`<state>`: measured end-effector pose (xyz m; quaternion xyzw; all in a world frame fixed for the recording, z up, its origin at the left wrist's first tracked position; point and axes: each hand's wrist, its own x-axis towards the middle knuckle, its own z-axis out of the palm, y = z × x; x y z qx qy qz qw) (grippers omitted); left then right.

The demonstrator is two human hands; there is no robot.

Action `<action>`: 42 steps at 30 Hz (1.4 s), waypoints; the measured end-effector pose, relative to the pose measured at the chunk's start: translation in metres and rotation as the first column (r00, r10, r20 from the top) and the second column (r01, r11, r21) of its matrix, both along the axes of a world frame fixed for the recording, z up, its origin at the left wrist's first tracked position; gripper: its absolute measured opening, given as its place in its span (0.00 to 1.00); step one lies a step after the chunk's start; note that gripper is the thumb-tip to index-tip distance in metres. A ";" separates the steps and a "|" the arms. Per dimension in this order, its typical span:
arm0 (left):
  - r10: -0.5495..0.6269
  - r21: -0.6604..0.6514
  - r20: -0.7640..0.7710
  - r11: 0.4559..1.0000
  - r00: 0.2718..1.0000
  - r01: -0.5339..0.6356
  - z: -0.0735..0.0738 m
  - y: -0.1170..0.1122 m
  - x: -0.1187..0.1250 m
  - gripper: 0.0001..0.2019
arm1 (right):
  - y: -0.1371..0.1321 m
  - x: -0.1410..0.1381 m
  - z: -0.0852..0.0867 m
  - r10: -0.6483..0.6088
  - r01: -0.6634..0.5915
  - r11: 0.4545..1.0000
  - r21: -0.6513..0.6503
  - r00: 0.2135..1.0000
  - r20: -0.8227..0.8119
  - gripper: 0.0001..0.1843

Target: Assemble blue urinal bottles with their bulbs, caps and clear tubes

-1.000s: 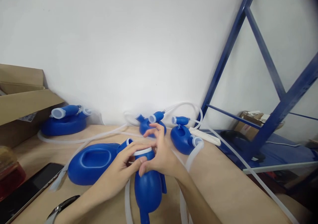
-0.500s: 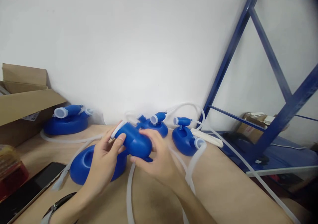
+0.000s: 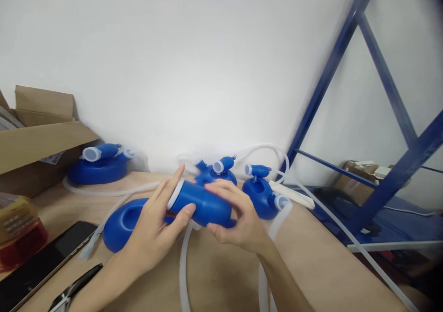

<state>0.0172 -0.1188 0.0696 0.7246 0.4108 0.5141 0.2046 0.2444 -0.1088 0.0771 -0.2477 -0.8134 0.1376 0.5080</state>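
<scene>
Checking grip status: what do the hands hold?

— Both hold one blue plastic bottle [image 3: 207, 206]. It is lifted clear of the wooden tabletop [image 3: 311, 256] and lies roughly level, with its white collar [image 3: 175, 195] towards the person's left. On the left hand [image 3: 155, 231], the thumb presses on the body just behind the collar, and the fingers reach up behind the collar end, bracing it. On the right hand [image 3: 240, 219], the fingers curl over the top of the body with the thumb underneath, clamped on it.

And the surroundings?

— A blue basin [image 3: 121, 219] rests on the tabletop, below and to the left of the bottle and partly hidden by the left hand. Translucent tubing [image 3: 183, 266] runs beneath the bottle towards the near edge. Three similar items stand along the wall:
- the left wall unit [image 3: 100, 171], beside a cardboard box [image 3: 38, 150]
- the middle wall unit [image 3: 226, 177], just behind the bottle
- the right wall unit [image 3: 258, 196], next to a white power strip [image 3: 294, 195]

A dark tablet [image 3: 38, 261] lies at the near left. A blue rack frame [image 3: 391, 183] stands on the right.
</scene>
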 end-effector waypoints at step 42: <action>-0.139 -0.249 -0.761 0.965 0.633 -0.087 -0.049 0.112 -0.077 0.39 | 0.051 0.032 -0.058 -0.018 0.566 0.728 -0.388 0.580 0.814 0.20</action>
